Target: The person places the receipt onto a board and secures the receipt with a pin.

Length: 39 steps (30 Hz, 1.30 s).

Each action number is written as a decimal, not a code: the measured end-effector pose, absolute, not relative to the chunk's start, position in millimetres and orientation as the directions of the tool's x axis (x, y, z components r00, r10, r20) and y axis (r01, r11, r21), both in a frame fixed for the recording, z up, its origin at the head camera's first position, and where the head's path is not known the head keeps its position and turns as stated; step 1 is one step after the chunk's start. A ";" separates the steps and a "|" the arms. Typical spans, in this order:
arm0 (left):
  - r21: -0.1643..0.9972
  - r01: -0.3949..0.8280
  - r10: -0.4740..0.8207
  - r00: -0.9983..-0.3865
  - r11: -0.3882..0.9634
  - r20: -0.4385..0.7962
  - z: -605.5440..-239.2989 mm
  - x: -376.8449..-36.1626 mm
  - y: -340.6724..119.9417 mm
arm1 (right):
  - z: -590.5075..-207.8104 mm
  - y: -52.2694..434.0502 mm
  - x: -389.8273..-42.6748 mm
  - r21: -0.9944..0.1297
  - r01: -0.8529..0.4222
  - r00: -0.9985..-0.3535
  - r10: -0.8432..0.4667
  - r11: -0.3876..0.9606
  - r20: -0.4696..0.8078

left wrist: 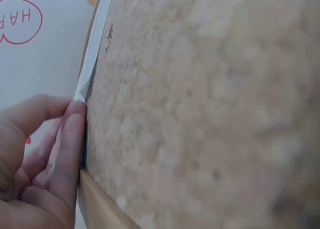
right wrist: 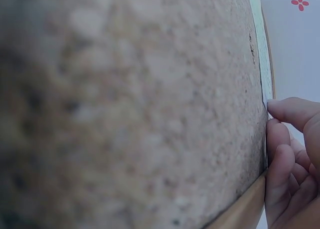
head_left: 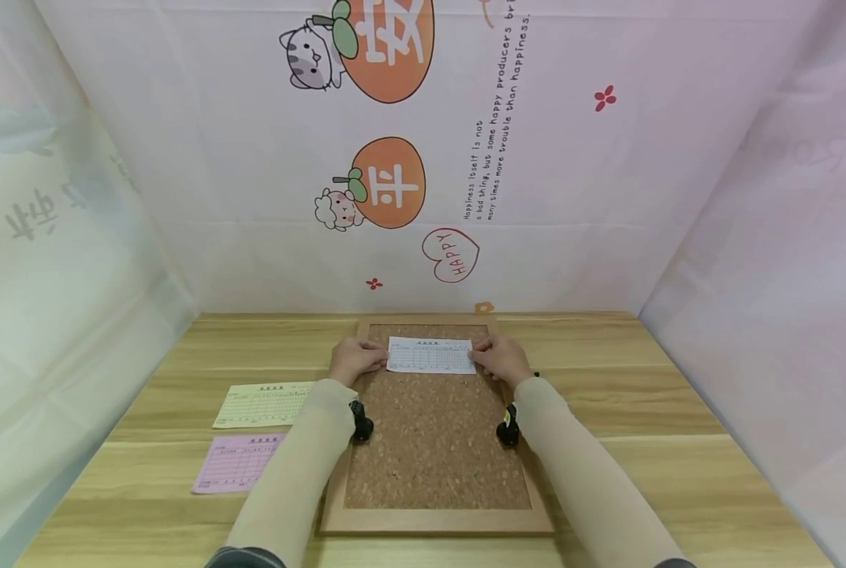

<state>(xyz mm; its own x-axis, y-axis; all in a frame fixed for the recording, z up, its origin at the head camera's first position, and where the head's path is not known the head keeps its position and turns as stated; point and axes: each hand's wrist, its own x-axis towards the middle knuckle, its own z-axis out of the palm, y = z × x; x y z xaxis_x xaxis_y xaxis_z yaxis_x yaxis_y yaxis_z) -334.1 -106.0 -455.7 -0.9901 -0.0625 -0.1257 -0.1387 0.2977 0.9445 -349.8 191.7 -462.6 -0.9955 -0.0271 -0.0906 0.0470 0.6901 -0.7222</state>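
Observation:
A white printed form slip [head_left: 431, 356] lies across the upper part of a wood-framed cork board [head_left: 440, 450]. My left hand [head_left: 357, 359] pinches the slip's left edge between thumb and fingers; the left wrist view shows the left fingers [left wrist: 72, 134] low against the cork by the frame. At the opposite edge, my right hand [head_left: 502, 359] holds the slip's right end, its thumb tip on the paper. Close up in the right wrist view, the right fingers [right wrist: 279, 139] rest at the board's side next to the slip's edge.
Left of the board, a yellow form slip [head_left: 262, 404] and a pink form slip [head_left: 236, 464] lie on the wooden table [head_left: 628, 489], both partly behind the left sleeve. A white printed cloth [head_left: 550, 260] hangs behind and at both sides. Each wrist carries a black camera.

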 end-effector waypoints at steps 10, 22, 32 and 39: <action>0.830 0.067 0.225 -0.972 0.554 -0.072 -445.0 -339.1 -112.5 | -460.9 189.6 -347.3 -0.726 0.046 -0.996 -0.027 0.686 -0.088; 0.813 0.219 0.445 -0.894 0.540 -0.054 -446.9 -342.4 -125.4 | -458.8 189.9 -346.5 -0.726 0.043 -0.996 -0.024 0.686 -0.082; 0.781 0.283 0.536 -0.840 0.557 -0.078 -445.1 -345.1 -128.2 | -459.9 189.6 -347.1 -0.714 0.045 -0.996 -0.025 0.699 -0.088; 0.717 0.347 0.566 -0.820 0.605 -0.081 -446.3 -349.5 -126.1 | -458.9 189.9 -347.0 -0.717 0.047 -0.996 -0.025 0.696 -0.090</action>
<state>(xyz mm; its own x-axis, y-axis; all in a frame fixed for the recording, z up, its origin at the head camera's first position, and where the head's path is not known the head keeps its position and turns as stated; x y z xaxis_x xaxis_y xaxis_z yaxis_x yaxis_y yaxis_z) -349.5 -126.1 -446.3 -0.8201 0.5665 -0.0806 0.3474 0.6049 0.7166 -347.0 189.9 -458.9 -0.9956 -0.0253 -0.0903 0.0473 0.6958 -0.7166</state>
